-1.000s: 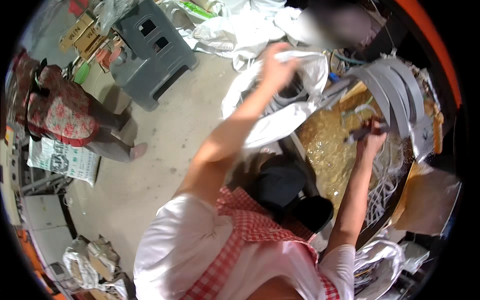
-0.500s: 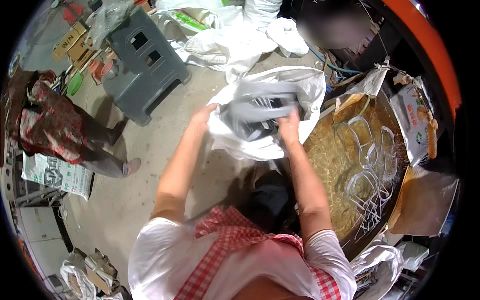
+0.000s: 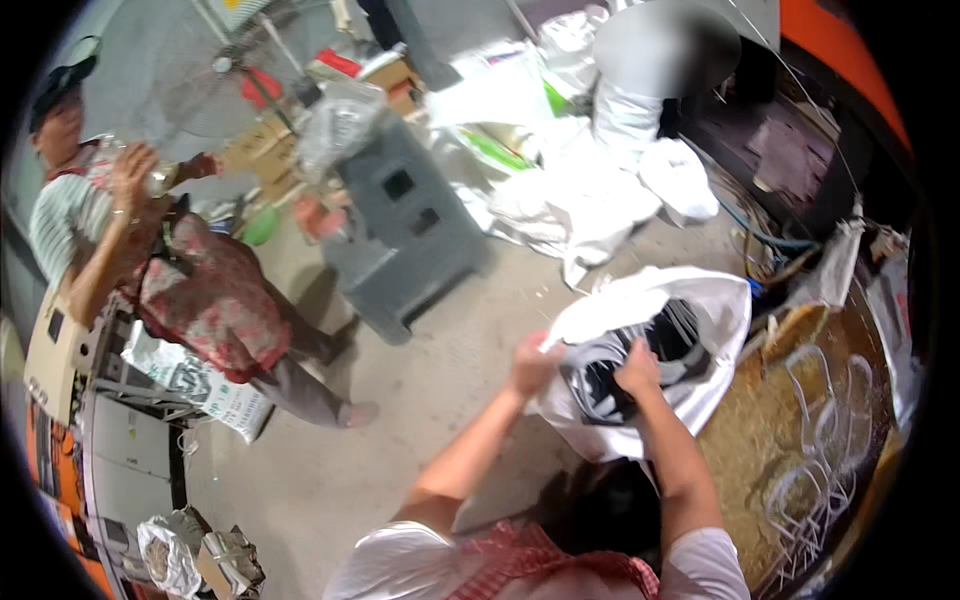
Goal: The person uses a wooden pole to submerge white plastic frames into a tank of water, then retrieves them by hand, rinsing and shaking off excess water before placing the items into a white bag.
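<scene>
A white woven sack (image 3: 640, 420) stands open-mouthed in front of me, its rim rolled outward. My left hand (image 3: 536, 366) is closed on the left edge of the sack's rim. Reaching inside, my right hand (image 3: 638, 374) is closed on a grey plastic part (image 3: 605, 400), though its fingers are partly hidden. Black and grey curved parts (image 3: 675, 332) lie deeper in the sack, too jumbled to tell apart. To the right of the sack, clear looped plastic strips (image 3: 820, 420) lie in a brownish, water-filled tub (image 3: 745, 455).
A grey plastic step stool (image 3: 400, 240) stands beyond my left arm. White sacks (image 3: 590, 195) are heaped behind the work sack. At left, another person (image 3: 200, 270) stands with a clear container in hand. A blue hose (image 3: 760, 232) runs along the floor at far right.
My view has swung left and up, showing more of the other person. My right hand has brought the grey parts down into the sack. My left hand keeps hold of the rim.
</scene>
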A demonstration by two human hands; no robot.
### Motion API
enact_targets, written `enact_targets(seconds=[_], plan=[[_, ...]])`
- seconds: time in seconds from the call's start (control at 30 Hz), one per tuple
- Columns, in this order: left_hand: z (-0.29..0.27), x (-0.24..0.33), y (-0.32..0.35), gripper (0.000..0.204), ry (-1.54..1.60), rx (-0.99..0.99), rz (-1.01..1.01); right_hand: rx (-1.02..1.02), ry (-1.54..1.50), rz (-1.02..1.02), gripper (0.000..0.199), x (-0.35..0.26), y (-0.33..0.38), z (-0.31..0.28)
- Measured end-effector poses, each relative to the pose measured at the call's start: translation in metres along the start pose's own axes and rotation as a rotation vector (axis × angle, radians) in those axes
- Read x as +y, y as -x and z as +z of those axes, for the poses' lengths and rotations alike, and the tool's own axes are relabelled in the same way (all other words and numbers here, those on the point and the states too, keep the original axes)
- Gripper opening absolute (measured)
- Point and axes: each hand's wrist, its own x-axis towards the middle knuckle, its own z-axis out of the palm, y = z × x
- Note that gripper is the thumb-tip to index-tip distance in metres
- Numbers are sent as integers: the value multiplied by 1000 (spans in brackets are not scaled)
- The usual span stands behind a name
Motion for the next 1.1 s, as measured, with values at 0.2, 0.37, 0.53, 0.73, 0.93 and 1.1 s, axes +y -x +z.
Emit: enact_targets(seconds=[0.2,0.37,0.53,0.73,0.93,1.1], plan=[[-34,137,-43,72,-404,70,182,481,-265,-583,37,29,72,-60],[-86,333,-98,14,-269,507,784,725,-332,-351,28,95,134,-137],[-17,369,-35,18,222,60,804,534,-644,30,30,220,206,-115],[206,300,166,23,491,-979,196,308,-290,469,38,382,335,-20],[269,274,223,31,306,-1369,-14,331,-24,683,41,448,399,10],[300,244,221,41,24,-1400,82,330,115,423,56,451,332,-7]])
